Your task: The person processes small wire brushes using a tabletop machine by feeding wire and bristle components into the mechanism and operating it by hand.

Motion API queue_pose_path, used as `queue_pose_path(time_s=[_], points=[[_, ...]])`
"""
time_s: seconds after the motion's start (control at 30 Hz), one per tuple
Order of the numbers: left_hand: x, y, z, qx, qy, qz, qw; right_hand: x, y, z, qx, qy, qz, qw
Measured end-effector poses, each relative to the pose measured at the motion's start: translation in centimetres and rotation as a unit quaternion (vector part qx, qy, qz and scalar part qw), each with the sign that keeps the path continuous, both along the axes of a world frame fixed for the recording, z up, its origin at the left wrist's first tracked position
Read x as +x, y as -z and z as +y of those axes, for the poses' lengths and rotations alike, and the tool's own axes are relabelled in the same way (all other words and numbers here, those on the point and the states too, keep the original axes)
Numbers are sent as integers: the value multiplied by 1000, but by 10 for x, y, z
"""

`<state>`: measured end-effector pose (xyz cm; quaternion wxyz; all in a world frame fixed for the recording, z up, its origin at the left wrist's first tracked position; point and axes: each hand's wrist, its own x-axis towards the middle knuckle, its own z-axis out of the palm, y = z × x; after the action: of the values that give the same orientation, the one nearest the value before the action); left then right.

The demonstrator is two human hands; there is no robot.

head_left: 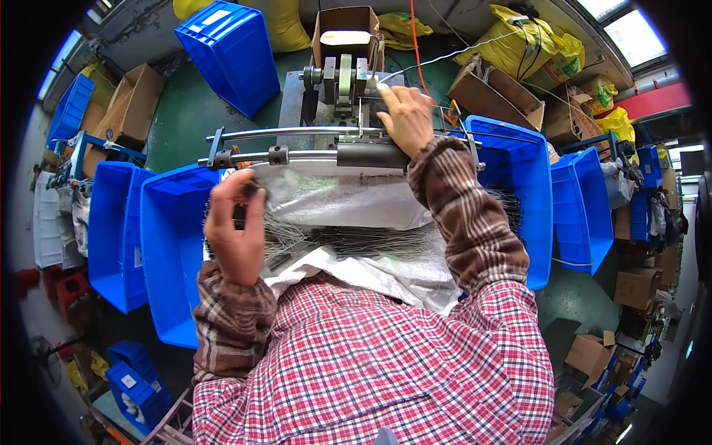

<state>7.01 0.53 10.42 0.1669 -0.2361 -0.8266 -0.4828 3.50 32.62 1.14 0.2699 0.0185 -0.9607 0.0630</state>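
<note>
At the left end of the machine's metal rods, my left hand is closed, thumb and fingertips curled round a small dark thing too blurred to name. My right hand reaches over the machine beside its upright wheel, thumb and forefinger apart, nothing visibly held. Its wrist is above a dark cylinder on the front rod. Below the rods, a white plastic sheet covers the work surface. Many thin metal wires lie across it, in front of my checked apron.
Large blue bins stand close on the left and right. A tall blue bin is beyond the machine. An open cardboard box sits behind it. A red cable hangs near my right hand. Yellow bags lie far right.
</note>
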Motion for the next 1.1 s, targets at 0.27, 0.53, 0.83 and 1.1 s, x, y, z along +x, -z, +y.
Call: queue_pose_path(time_s=[0.27, 0.53, 0.83, 1.1], points=[[-17, 7, -8, 184, 60, -163, 967, 5, 8, -13, 30, 146, -73, 986], [-21, 13, 8, 225, 95, -245, 938, -25, 4, -61, -4, 81, -75, 994], [-33, 6, -16, 292, 56, -280, 913, -3, 3, 6, -72, 71, -17, 995], [-33, 2, -5, 289, 106, -331, 892, 22, -42, 35, 10, 57, -143, 988]])
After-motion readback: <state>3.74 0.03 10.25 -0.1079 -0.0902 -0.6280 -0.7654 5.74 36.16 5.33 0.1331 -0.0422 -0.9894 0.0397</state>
